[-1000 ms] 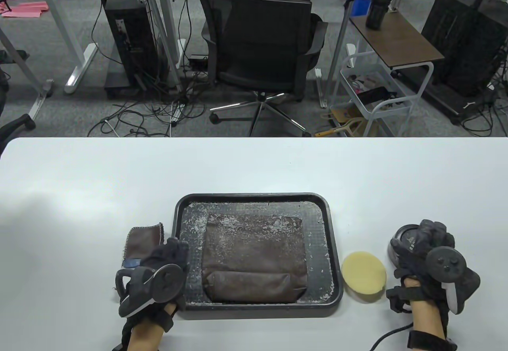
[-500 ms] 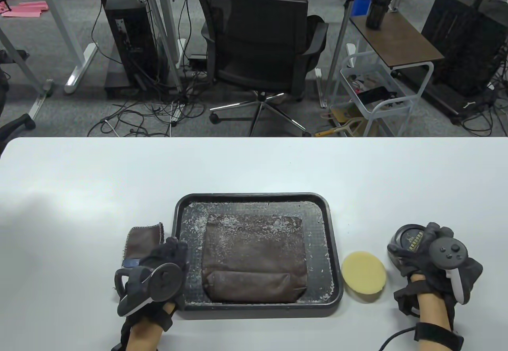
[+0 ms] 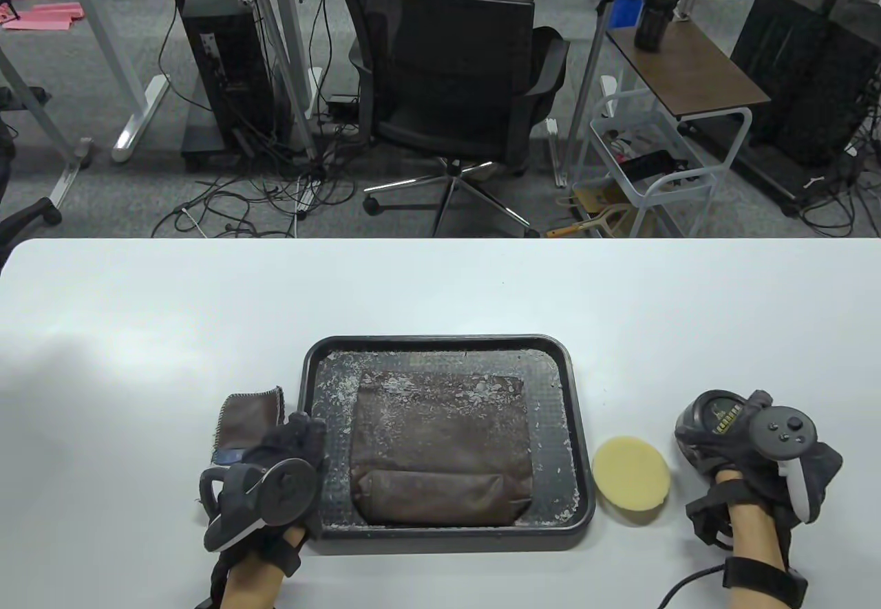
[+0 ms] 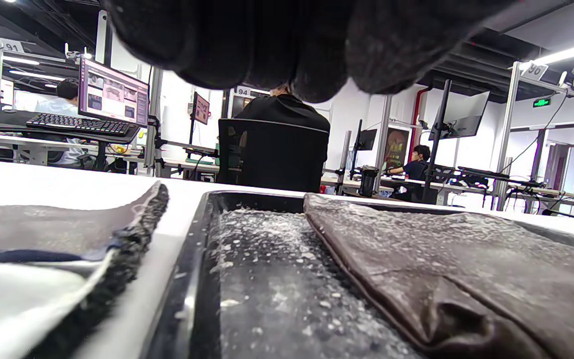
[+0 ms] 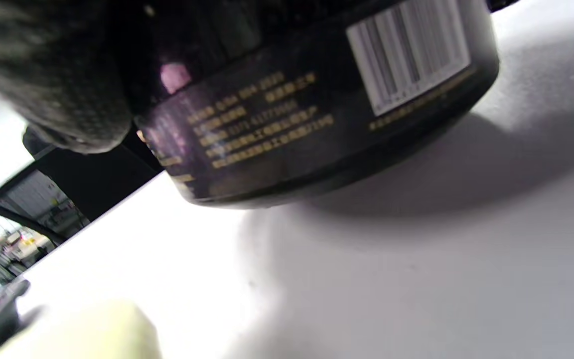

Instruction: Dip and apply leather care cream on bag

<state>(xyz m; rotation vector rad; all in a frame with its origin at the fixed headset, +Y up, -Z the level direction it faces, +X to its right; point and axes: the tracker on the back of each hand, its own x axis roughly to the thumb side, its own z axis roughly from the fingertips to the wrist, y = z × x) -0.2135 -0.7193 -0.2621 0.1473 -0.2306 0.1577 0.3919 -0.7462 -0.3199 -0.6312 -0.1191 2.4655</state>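
Note:
A brown leather bag (image 3: 440, 444) speckled with white flecks lies flat in a black tray (image 3: 440, 342). A round black cream jar (image 3: 716, 411) with gold lettering stands at the right. My right hand (image 3: 723, 433) grips the jar from its near right side. In the right wrist view the jar (image 5: 317, 99) looks tilted, with a gloved finger (image 5: 53, 75) against its wall. A yellow round sponge (image 3: 631, 473) lies between the tray and the jar. My left hand (image 3: 299, 437) rests over the tray's left rim, its fingers (image 4: 287, 40) loosely curled and holding nothing.
A brown cloth (image 3: 248, 416) lies left of the tray, partly under my left hand. White flecks cover the tray floor (image 4: 267, 279). Beyond the table's far edge stands an office chair (image 3: 447, 86) with a person seated in it.
My right hand has turned on the jar and slid to its right, uncovering more of the jar's top. The left hand has stayed put.

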